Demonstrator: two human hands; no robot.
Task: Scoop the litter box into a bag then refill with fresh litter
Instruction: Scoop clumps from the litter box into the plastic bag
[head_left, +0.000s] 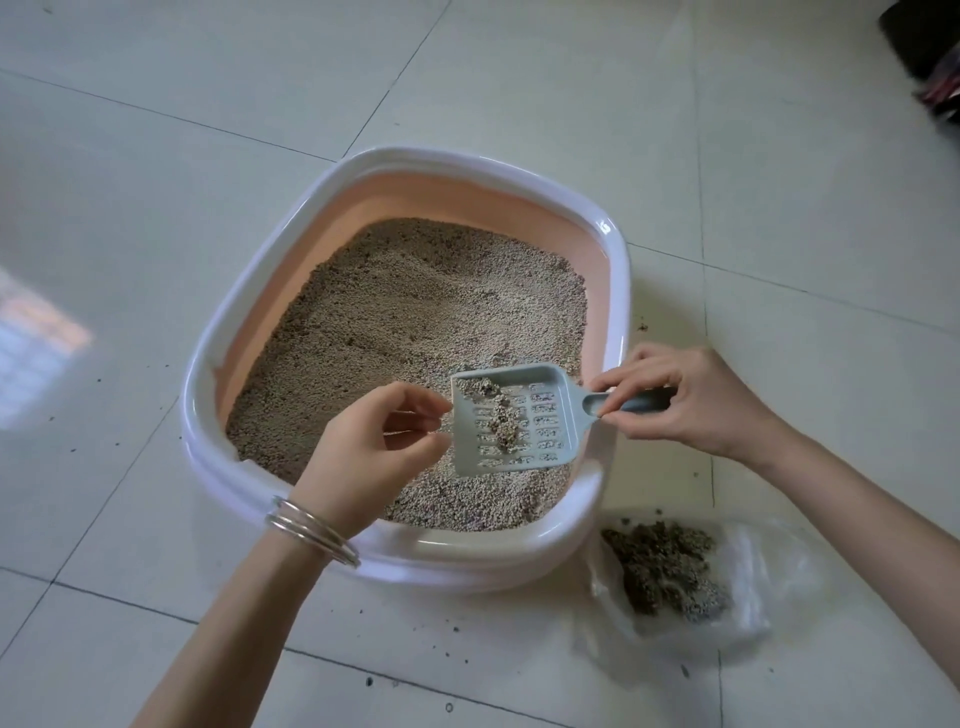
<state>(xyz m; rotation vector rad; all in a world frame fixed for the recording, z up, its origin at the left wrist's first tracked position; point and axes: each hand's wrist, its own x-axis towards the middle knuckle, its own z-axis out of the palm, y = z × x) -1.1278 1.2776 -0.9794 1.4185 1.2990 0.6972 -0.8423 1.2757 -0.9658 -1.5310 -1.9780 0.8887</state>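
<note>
Right hand (691, 400) pinching handle of grey scoop (511, 421), holding it over litter box (613, 291) at 5 o'clock of litter bed. Clumps (501, 421) sitting on slotted blade. Left hand (363, 447) hovering at scoop's 9 o'clock, fingers loosely curled, holding nothing. Bag (748, 561) lying on floor at box's 4 o'clock, just beside it. Risk: scoop tipping during carry across rim, spilling clumps onto tiles; limp bag mouth possibly missing load.

A home, most likely: a pale tiled floor (519, 78) with dark grout lines, and a cat's litter box (615, 291) set straight on it (stray grains scattered around). A dark, blurred object (930, 47) sits far right.
</note>
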